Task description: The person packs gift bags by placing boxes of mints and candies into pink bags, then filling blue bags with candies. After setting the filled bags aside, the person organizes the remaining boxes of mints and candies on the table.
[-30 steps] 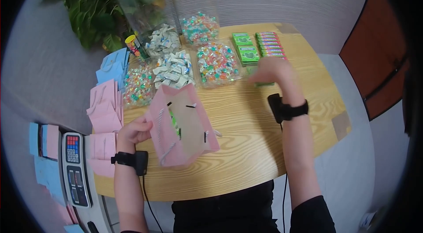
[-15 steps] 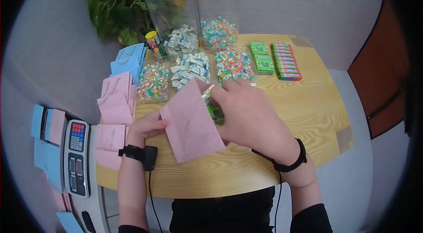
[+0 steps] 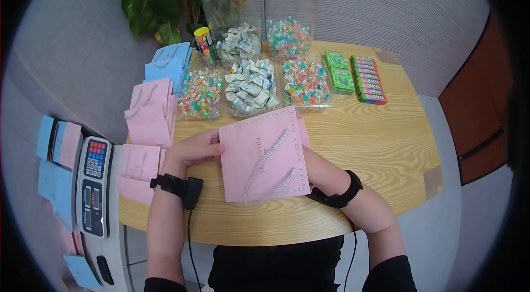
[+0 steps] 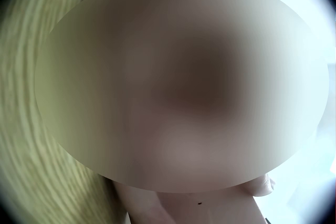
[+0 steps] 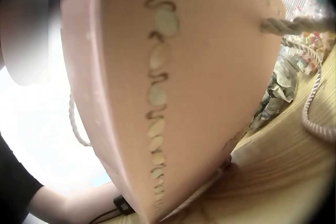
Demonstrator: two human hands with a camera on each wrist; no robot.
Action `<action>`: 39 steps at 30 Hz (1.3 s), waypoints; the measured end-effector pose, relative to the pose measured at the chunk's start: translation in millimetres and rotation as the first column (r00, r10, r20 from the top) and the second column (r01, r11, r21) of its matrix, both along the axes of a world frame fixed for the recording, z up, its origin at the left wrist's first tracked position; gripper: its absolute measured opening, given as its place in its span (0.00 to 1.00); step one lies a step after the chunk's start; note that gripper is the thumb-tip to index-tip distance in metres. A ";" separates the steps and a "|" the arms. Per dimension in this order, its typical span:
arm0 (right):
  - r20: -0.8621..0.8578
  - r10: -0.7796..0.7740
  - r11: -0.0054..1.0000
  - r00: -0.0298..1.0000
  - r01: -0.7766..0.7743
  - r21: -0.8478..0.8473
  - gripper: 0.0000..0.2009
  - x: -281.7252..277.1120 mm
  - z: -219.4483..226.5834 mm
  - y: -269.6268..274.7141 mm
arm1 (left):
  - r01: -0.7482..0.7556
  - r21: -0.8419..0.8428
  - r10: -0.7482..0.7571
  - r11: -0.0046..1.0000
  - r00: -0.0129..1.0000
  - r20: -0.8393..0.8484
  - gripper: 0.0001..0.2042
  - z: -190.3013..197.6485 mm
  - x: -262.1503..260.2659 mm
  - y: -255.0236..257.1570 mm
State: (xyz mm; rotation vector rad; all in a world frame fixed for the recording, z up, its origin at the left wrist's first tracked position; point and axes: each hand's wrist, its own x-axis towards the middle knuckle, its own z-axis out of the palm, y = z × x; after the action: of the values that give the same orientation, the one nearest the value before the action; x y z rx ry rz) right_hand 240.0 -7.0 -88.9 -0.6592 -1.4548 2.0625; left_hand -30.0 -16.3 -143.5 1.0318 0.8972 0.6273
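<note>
A pink paper gift bag (image 3: 262,157) with silver rope handles is held tilted over the table, its lettered face toward the head camera. My left hand (image 3: 196,151) grips the bag's left edge, with the thumb at the border. From the right, my right forearm (image 3: 359,203) reaches behind the bag, which hides that hand's fingers. In the right wrist view, the bag's dotted border (image 5: 157,98) and a rope handle (image 5: 296,25) are close to the camera. Most of the left wrist view is blurred.
Behind the bag are trays of wrapped candies (image 3: 306,82) and white packets (image 3: 251,88). Green boxes (image 3: 342,79) and Halls packs (image 3: 370,82) lie in rows at the right. Pink bags (image 3: 149,115), blue bags (image 3: 168,65) and a scale (image 3: 95,187) are at the left.
My right hand has come from the candy rows to the bag with a green box, now out of sight. The bag has turned its lettered face to the head camera. My left hand stays on it.
</note>
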 end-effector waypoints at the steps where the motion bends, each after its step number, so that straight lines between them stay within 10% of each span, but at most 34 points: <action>1: 0.022 0.011 0.999 1.000 -0.012 0.043 0.18 -1.1 -6.6 3.3 | 0.014 0.035 -0.015 0.999 0.999 0.033 0.42 -3.6 -1.3 0.8; 11: 0.120 0.029 0.936 0.992 -0.069 0.345 0.17 -0.4 -35.5 24.9 | -0.015 -0.005 0.015 1.000 1.000 0.006 0.39 6.9 1.4 -2.4; 13: 0.295 0.086 0.720 0.952 -0.264 0.642 0.19 6.4 -13.3 28.7 | -0.022 -0.022 0.022 1.000 1.000 -0.010 0.39 7.4 0.2 -2.6; 14: 0.294 0.083 0.720 0.952 -0.261 0.643 0.19 10.3 3.3 24.4 | -0.019 -0.021 0.019 1.000 1.000 -0.011 0.39 10.4 2.0 -3.3; 16: 0.559 0.458 0.789 0.691 -0.606 0.103 0.21 18.1 32.2 15.3 | -0.045 -0.052 0.043 0.998 0.998 -0.037 0.47 18.2 7.6 -5.0; 20: 0.275 0.488 0.760 0.829 -0.558 0.333 0.23 13.1 -24.3 14.7 | -0.011 -0.044 0.011 0.999 1.000 -0.006 0.47 12.9 7.1 -2.9; 22: 0.469 0.501 0.847 0.728 -0.523 -0.092 0.23 12.6 15.5 10.1 | -0.106 -0.077 0.106 0.991 0.994 0.001 0.47 13.6 5.4 -3.3; 35: 0.541 0.498 0.829 0.678 -0.556 -0.066 0.22 6.9 23.6 11.4 | -0.085 -0.081 0.086 0.993 0.996 0.014 0.44 14.1 0.5 -3.8; 37: 0.579 0.401 0.687 0.710 -0.651 0.323 0.18 14.0 28.0 14.2 | -0.035 -0.072 0.037 0.997 0.999 0.023 0.38 8.9 -1.2 -3.1; 39: 0.726 0.345 0.641 0.595 -0.714 0.281 0.17 16.9 52.1 25.0 | -0.025 -0.062 0.029 0.998 0.998 0.061 0.37 9.3 -0.1 -1.0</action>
State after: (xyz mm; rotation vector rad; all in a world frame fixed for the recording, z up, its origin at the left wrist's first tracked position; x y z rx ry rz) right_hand 256.9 18.0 -36.8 -0.7143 -2.8437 1.6875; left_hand -30.1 -17.3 -134.2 0.9425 0.8724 0.6472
